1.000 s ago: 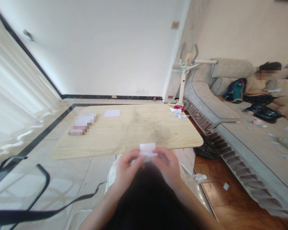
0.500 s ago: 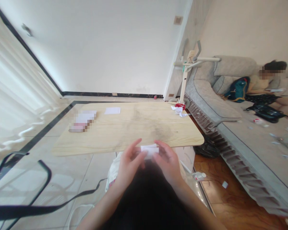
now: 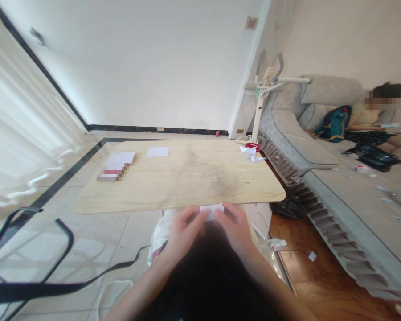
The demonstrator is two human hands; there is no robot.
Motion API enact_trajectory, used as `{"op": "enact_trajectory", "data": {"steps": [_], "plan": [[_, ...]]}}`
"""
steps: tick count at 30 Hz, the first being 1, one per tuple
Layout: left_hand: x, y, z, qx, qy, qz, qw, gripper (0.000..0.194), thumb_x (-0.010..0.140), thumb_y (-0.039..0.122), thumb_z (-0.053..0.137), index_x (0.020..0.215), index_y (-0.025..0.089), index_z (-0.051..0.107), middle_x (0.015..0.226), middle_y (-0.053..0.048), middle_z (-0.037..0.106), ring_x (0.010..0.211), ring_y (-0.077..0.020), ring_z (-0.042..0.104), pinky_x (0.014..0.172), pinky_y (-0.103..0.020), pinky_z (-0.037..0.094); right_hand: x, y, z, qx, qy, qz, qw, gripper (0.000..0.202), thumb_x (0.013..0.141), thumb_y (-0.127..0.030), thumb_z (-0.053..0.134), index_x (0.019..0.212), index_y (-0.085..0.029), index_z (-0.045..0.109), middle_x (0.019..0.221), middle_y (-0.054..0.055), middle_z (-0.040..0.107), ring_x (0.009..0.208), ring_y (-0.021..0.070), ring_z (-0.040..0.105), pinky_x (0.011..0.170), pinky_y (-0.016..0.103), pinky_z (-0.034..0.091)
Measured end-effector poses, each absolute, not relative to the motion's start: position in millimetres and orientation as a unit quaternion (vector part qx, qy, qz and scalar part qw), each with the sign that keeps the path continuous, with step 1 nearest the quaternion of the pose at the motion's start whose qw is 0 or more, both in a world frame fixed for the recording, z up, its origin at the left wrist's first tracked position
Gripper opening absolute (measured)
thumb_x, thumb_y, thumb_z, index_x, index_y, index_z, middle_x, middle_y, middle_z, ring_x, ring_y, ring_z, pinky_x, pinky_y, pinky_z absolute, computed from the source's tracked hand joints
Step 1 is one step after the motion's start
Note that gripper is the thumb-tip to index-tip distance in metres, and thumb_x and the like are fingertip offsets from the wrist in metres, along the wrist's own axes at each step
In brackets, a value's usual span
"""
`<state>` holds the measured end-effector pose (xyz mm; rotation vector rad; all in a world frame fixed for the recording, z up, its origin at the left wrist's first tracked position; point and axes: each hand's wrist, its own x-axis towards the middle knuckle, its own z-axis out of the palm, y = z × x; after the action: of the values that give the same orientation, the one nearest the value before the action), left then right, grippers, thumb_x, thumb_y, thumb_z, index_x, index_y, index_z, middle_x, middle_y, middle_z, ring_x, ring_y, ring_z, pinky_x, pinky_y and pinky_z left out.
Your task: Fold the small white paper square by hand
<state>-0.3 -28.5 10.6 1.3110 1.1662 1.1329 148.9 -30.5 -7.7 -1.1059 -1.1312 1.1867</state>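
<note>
A small piece of folded white paper (image 3: pixel 212 208) is held between my two hands, just off the near edge of the wooden table (image 3: pixel 173 187). My left hand (image 3: pixel 189 223) pinches its left side, thumb on top. On the other side, my right hand (image 3: pixel 232 223) grips it the same way, its thumb close to the left one. The fingers behind the paper are partly hidden. Farther off on the table lies a flat white sheet (image 3: pixel 157 152). A stack of white paper (image 3: pixel 120 158), partly blurred out, is at the left.
Crumpled white paper (image 3: pixel 250 153) and a red item (image 3: pixel 253 146) lie at the table's far right corner. A grey sofa (image 3: pixel 341 191) runs along the right, with a seated person (image 3: pixel 364 116) on it. A black strap (image 3: pixel 96 278) stretches across the lower left.
My fingers have closed in on the paper; the index fingers that stuck up now curl down behind it. The paper looks flatter, with its upper layer no longer standing apart.
</note>
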Motion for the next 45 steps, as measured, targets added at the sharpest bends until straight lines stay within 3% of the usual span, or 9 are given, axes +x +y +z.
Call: {"op": "enact_trajectory", "data": {"steps": [6, 14, 27, 45], "plan": [[-0.4, -28.6, 12.6, 0.554, 0.484, 0.462, 0.496, 0.034, 0.084, 0.039, 0.062, 0.057, 0.018, 0.062, 0.049, 0.002, 0.056, 0.049, -0.0124, 0.054, 0.05, -0.022, 0.042, 151.1, -30.0, -9.7, -0.48, -0.499, 0.478, 0.54, 0.027, 0.081, -0.042, 0.068, 0.068, -0.018, 0.066, 0.062, 0.0, 0.061, 0.058, 0.0144, 0.054, 0.054, 0.025, 0.045], [-0.2, -29.1, 10.9, 0.531, 0.486, 0.469, 0.511, 0.025, 0.083, 0.037, 0.063, 0.071, 0.016, 0.068, 0.05, 0.002, 0.057, 0.046, -0.0112, 0.053, 0.047, -0.021, 0.041, 149.4, -30.7, -7.3, -0.492, -0.49, 0.483, 0.534, 0.028, 0.079, -0.043, 0.068, 0.068, -0.018, 0.066, 0.059, 0.0, 0.061, 0.053, 0.014, 0.054, 0.05, 0.024, 0.044], [-0.9, -30.8, 14.1, 0.547, 0.478, 0.477, 0.495, 0.03, 0.084, 0.033, 0.062, 0.059, 0.016, 0.064, 0.049, 0.002, 0.055, 0.047, -0.0106, 0.052, 0.049, -0.021, 0.04, 148.3, -31.3, -3.7, -0.473, -0.48, 0.502, 0.542, 0.025, 0.079, -0.038, 0.07, 0.067, -0.018, 0.065, 0.058, -0.001, 0.06, 0.054, 0.013, 0.054, 0.05, 0.023, 0.046], [-1.3, -29.6, 10.3, 0.545, 0.475, 0.475, 0.502, 0.029, 0.086, 0.035, 0.061, 0.065, 0.016, 0.064, 0.05, 0.004, 0.054, 0.047, -0.0094, 0.051, 0.048, -0.02, 0.04, 150.5, -30.7, -6.6, -0.478, -0.503, 0.489, 0.529, 0.025, 0.082, -0.038, 0.067, 0.07, -0.017, 0.066, 0.056, -0.001, 0.062, 0.052, 0.0132, 0.056, 0.05, 0.023, 0.042]]}}
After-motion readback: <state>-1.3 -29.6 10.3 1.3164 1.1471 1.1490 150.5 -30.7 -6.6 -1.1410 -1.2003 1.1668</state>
